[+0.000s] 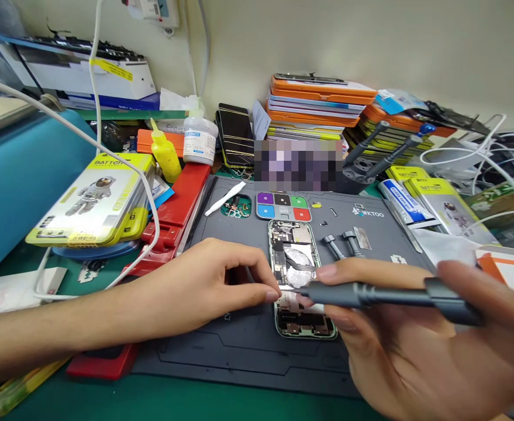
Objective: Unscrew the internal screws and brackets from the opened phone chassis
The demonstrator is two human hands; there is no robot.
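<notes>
An opened phone [300, 234] lies on the dark work mat [221, 362], its inner boards and a round silver coil showing. My right hand [392, 333] grips a dark grey screwdriver [397, 295] held almost level, its tip pointing left over the middle of the phone. From the left reaches my left hand [234, 275], thumb and forefinger pinched at the phone's left edge beside the screwdriver tip. Whatever is between those fingertips is too small to make out. Just above the phone sits a coloured screw tray [283, 207].
Two more screwdrivers [333, 247] lie right of the phone. A white pry tool [225, 199] is at the mat's upper left. Red clamp [175, 210] and yellow battery boxes [94, 199] stand left. A tool holder [357, 172] and stacked orange cases [320, 93] are behind.
</notes>
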